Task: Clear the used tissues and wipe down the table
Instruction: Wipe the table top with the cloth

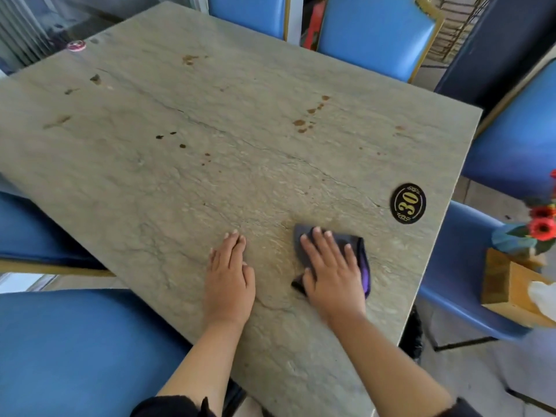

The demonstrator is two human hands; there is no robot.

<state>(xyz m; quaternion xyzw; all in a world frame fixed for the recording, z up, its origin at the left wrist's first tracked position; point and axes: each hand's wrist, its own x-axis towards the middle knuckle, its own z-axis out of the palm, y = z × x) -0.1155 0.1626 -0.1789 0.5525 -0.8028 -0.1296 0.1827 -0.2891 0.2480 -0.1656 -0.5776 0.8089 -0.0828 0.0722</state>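
A grey-green stone table fills the view, with brown stains scattered over its middle and far part. My right hand lies flat, fingers spread, pressing a dark grey and purple cloth onto the table near the front right. My left hand rests palm down on the bare table just left of it, holding nothing. No used tissues show on the table.
A black oval plaque with the number 30 sits near the right edge. Blue chairs ring the table. On a chair at the right stand a wooden tissue box and a vase of red flowers. A small round object lies at the far left corner.
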